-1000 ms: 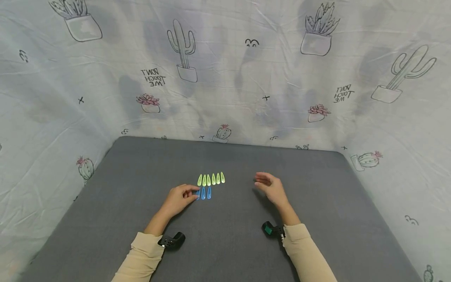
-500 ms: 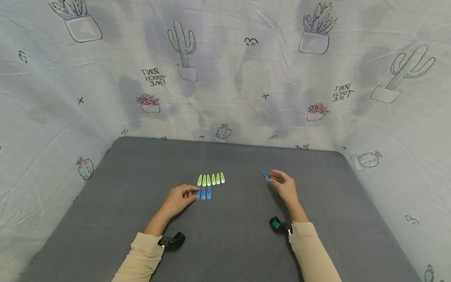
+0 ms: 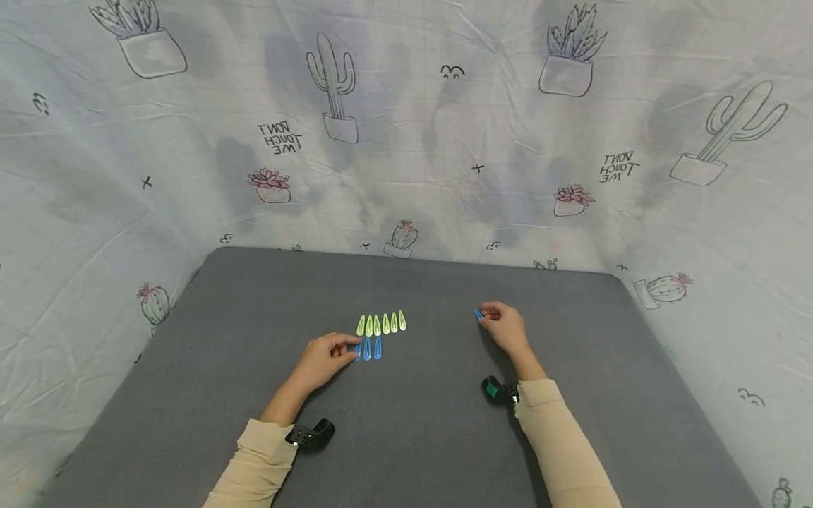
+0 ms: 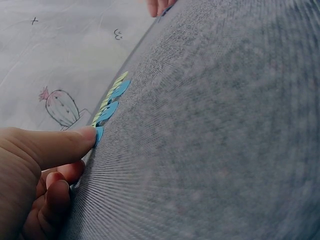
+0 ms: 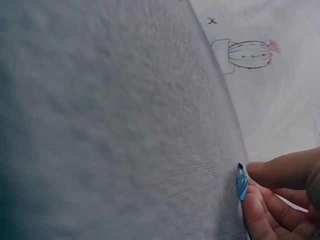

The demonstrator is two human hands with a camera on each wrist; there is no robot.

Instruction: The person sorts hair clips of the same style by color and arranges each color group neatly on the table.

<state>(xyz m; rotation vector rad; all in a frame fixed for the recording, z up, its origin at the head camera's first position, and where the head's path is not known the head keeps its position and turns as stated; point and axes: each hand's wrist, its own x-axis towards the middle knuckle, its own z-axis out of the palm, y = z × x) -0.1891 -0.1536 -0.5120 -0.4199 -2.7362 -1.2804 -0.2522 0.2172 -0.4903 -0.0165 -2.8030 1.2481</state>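
In the head view, a row of several lime-green snap hair clips [image 3: 377, 325] lies on the grey table. Just below them is a shorter row of three blue snap hair clips [image 3: 367, 349]. My left hand [image 3: 325, 358] is at the left end of that row and pinches the leftmost blue clip [image 4: 98, 136], thumb on its edge. Off to the right, my right hand [image 3: 507, 330] has another blue hair clip [image 5: 242, 181] at its fingertips, between thumb and index finger, low at the table surface. Its fingers cover part of this clip in the head view.
The grey cloth-covered table [image 3: 406, 437] spreads around both hands. A white curtain [image 3: 406, 141] printed with cacti rises behind its far edge and along the sides. Each wrist wears a black camera band [image 3: 311, 434].
My right hand first shifted right, revealing the separate blue clip by its fingers, then moved slightly back left and closed in on it. My left hand has stayed in place.
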